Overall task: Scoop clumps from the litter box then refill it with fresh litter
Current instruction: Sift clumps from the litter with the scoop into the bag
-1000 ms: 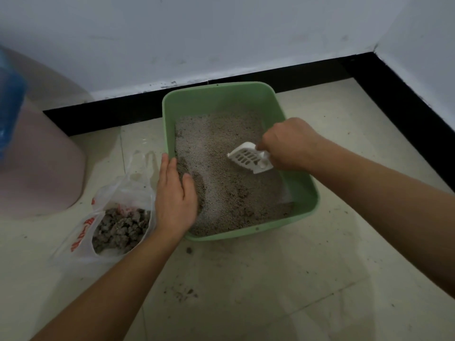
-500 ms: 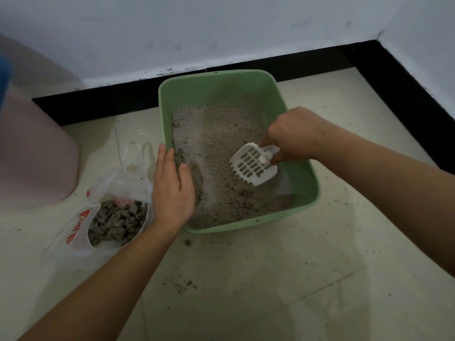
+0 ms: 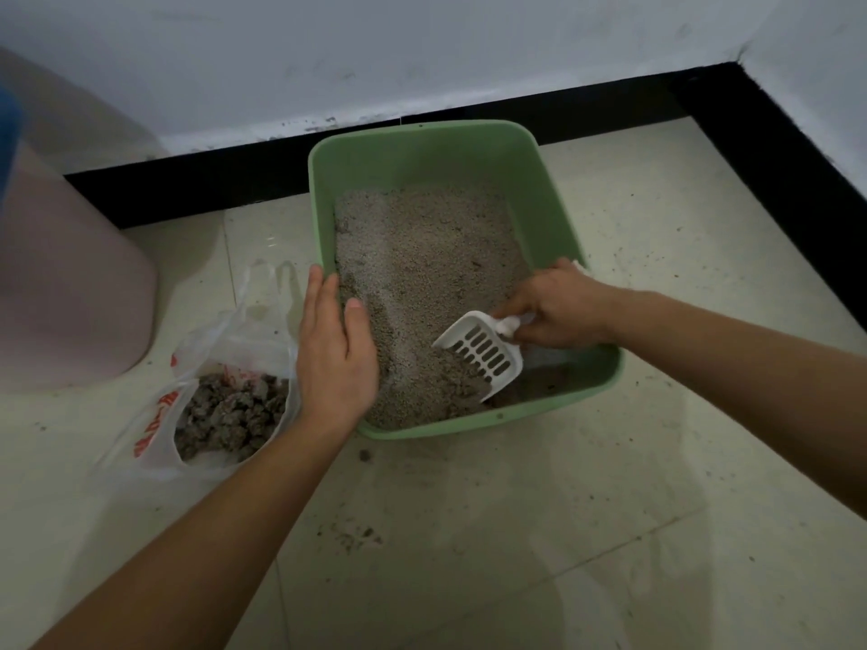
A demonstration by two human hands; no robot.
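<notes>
Right hand (image 3: pixel 558 307) grips white scoop (image 3: pixel 483 354) by its handle, blade dug into litter at near-right corner of green litter box (image 3: pixel 553 218), long axis pointing near-left. Left hand (image 3: pixel 335 349) lies flat, fingers straight, on left rim. Clump bag (image 3: pixel 159 415) on floor just left of box, beside left hand.

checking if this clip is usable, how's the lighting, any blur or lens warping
Head view: dim, flat indoor light, no glare; litter box, scoop, left hand and right hand are sharp; the blue thing at the left edge is blurred; the baseboard runs nearly straight, so little warping shows.
</notes>
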